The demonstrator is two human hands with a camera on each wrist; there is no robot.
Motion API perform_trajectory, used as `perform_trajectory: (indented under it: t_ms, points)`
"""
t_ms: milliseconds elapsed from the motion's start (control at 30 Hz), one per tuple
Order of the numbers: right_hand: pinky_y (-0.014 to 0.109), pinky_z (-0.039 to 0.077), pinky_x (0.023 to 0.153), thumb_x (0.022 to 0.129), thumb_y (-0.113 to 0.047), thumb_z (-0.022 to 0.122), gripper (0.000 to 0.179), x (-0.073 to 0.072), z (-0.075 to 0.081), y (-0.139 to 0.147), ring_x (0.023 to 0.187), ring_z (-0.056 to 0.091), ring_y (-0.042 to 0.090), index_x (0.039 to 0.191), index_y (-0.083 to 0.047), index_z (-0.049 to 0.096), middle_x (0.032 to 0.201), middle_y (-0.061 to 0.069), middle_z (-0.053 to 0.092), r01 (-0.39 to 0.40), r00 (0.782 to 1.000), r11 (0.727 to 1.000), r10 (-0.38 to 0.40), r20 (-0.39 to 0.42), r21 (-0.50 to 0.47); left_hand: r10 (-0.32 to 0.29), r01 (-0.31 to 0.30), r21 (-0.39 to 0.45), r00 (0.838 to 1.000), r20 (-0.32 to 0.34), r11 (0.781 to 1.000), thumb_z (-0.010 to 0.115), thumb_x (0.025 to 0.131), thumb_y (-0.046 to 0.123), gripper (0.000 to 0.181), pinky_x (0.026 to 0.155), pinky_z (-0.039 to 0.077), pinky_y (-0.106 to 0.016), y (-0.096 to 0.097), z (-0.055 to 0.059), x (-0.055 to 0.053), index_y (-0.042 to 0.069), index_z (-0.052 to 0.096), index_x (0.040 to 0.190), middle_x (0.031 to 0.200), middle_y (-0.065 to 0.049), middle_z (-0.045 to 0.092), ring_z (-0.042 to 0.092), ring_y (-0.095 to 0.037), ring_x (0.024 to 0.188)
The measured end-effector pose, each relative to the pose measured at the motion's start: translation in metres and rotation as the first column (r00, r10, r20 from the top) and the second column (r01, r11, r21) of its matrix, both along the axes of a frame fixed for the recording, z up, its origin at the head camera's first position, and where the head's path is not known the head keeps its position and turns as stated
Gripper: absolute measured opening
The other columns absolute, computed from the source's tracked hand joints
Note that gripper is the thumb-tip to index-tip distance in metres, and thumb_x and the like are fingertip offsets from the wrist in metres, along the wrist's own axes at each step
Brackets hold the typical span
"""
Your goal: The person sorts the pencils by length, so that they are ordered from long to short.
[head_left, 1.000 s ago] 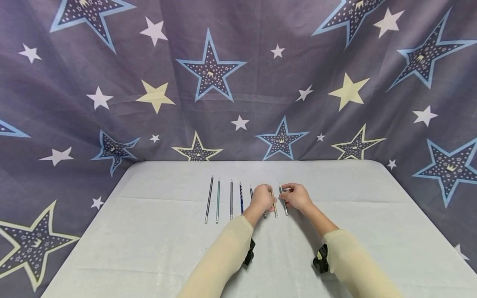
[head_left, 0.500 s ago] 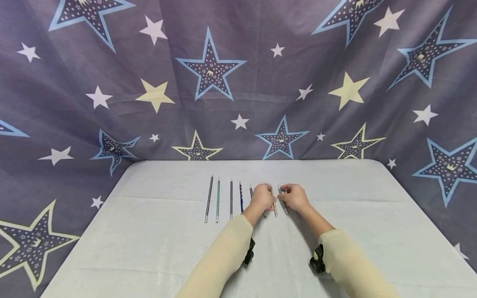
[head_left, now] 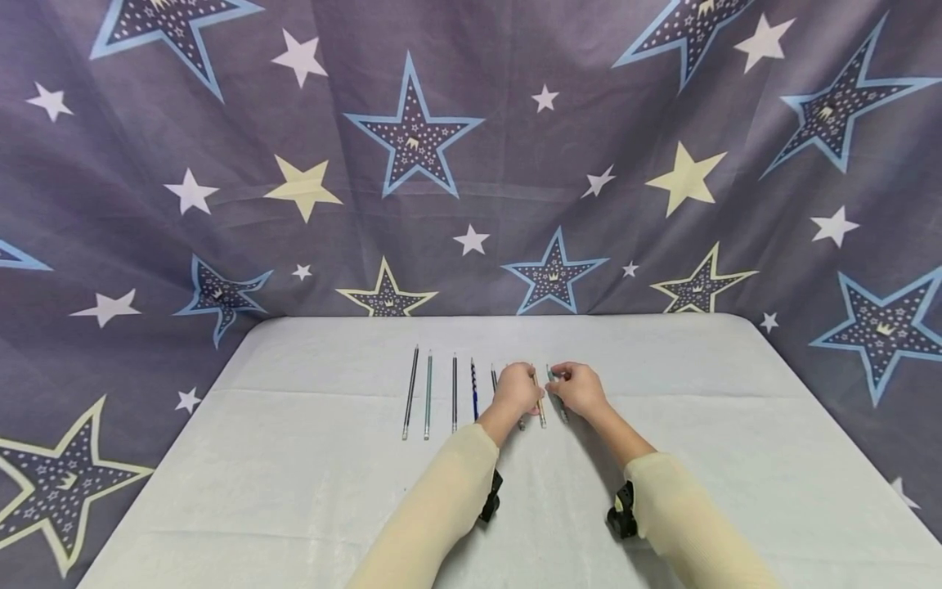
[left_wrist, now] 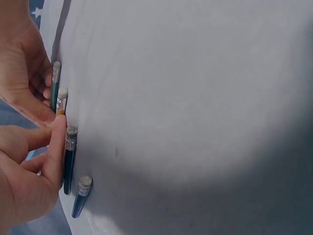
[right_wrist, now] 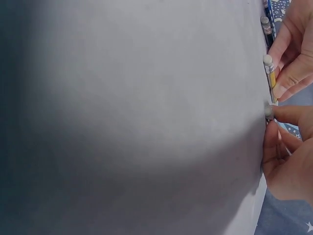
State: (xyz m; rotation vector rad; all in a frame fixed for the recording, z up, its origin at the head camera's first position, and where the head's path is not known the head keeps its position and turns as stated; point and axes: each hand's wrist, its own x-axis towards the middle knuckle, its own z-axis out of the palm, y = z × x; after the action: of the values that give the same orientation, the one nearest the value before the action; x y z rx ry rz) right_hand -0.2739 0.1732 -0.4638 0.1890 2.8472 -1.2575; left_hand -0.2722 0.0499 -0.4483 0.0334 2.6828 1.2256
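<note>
Pencils lie in a row on a white-covered table, their eraser ends toward me. My left hand [head_left: 518, 390] pinches a yellow pencil [head_left: 542, 413], whose eraser end shows below the fingers in the right wrist view. Just right of it, my right hand [head_left: 580, 388] holds a green pencil [left_wrist: 53, 93] between thumb and fingers, slightly slanted on the cloth. A dark pencil [left_wrist: 69, 166] lies right beside my left hand, which partly covers it in the head view. A blue patterned pencil [head_left: 474, 388] is farther left.
Left of the blue pencil lie a black pencil [head_left: 455, 393], another green pencil [head_left: 428, 397] and a slightly slanted black pencil [head_left: 410, 393]. A star-patterned curtain [head_left: 412, 229] hangs behind the far edge of the white tablecloth [head_left: 294, 491].
My right hand has shifted a little to the left, bringing the green pencil closer to the yellow one. My left hand stays nearly in place.
</note>
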Motion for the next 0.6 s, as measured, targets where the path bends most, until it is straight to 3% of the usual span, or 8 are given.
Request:
perform_trajectory:
  t_ms: [167, 300, 433, 600]
  points:
    - [0.02, 0.042, 0.051, 0.083, -0.012, 0.067, 0.034, -0.001, -0.001, 0.001, 0.065, 0.05, 0.014, 0.115, 0.0, 0.063, 0.086, 0.01, 0.06, 0.002, 1.0, 1.0, -0.002, 0.003, -0.009, -0.012, 0.012, -0.024, 1.0, -0.012, 1.0, 0.066, 0.084, 0.005, 0.046, 0.041, 0.048, -0.014, 0.001, 0.0, 0.0, 0.001, 0.054, 0.128, 0.119, -0.018, 0.061, 0.055, -0.004, 0.046]
    - [0.022, 0.05, 0.052, 0.085, -0.014, 0.065, 0.034, -0.001, -0.002, 0.003, 0.064, 0.055, 0.013, 0.117, -0.001, 0.061, 0.095, 0.014, 0.061, 0.009, 1.0, 0.998, -0.008, 0.01, -0.058, -0.006, 0.007, 0.008, 1.0, -0.015, 1.0, 0.065, 0.085, 0.007, 0.045, 0.042, 0.048, -0.015, 0.001, 0.0, -0.002, 0.0, 0.054, 0.128, 0.118, -0.019, 0.061, 0.053, -0.005, 0.045]
    - [0.025, 0.054, 0.051, 0.089, -0.016, 0.06, 0.034, 0.001, 0.001, 0.008, 0.062, 0.056, 0.014, 0.118, 0.001, 0.06, 0.094, 0.017, 0.061, -0.005, 1.0, 0.995, 0.004, -0.012, -0.102, -0.004, 0.007, 0.099, 1.0, -0.022, 0.995, 0.064, 0.087, 0.012, 0.04, 0.043, 0.052, -0.018, -0.004, 0.003, -0.004, -0.001, 0.056, 0.124, 0.103, -0.017, 0.066, 0.06, -0.012, 0.046]
    - [0.026, 0.054, 0.05, 0.09, -0.018, 0.057, 0.034, 0.002, 0.014, 0.018, 0.059, 0.059, 0.018, 0.117, 0.002, 0.06, 0.086, 0.016, 0.062, -0.009, 0.997, 0.994, 0.001, -0.073, -0.111, -0.004, 0.004, 0.242, 1.0, -0.002, 0.97, 0.062, 0.088, 0.014, 0.037, 0.052, 0.057, -0.025, -0.016, 0.022, -0.006, -0.002, 0.056, 0.121, 0.098, -0.016, 0.066, 0.069, -0.027, 0.071]
